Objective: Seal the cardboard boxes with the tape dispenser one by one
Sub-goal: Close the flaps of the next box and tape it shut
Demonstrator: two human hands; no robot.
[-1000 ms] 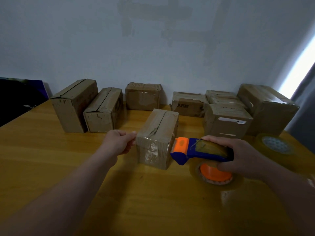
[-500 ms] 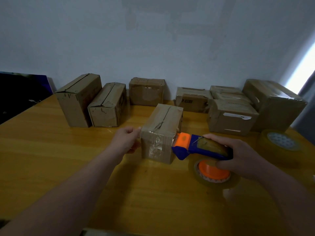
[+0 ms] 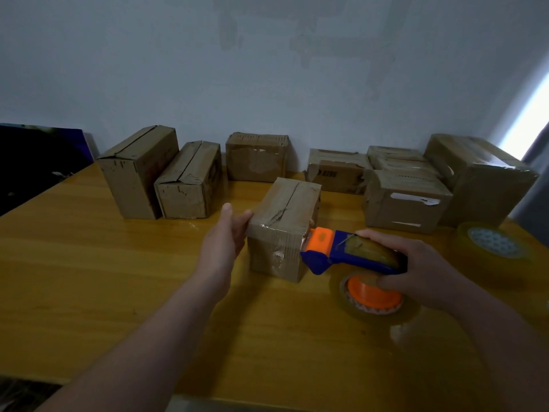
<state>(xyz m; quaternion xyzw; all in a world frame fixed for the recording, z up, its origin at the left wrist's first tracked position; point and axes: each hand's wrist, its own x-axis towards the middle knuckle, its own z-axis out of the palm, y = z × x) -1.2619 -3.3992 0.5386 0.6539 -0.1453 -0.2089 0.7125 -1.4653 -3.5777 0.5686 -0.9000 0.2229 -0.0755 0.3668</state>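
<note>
Right hand (image 3: 427,269) grips the blue-orange tape dispenser (image 3: 341,251) against a creased box (image 3: 282,221); flat left hand (image 3: 225,236) touches it.

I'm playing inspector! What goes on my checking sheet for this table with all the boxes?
Surface: glossy yellow wooden table.
Job's things: cardboard box in the middle, wrinkled tape over its top seam; blue-and-orange tape dispenser, orange head at the box's right side; more boxes lined up by the wall.
Clutter: spare tape roll at the right.
Hands: left hand flat against the box's left side; right hand grips the dispenser.
Cables: nothing seen.
Surroundings: pale wall; dark panel at the left.
</note>
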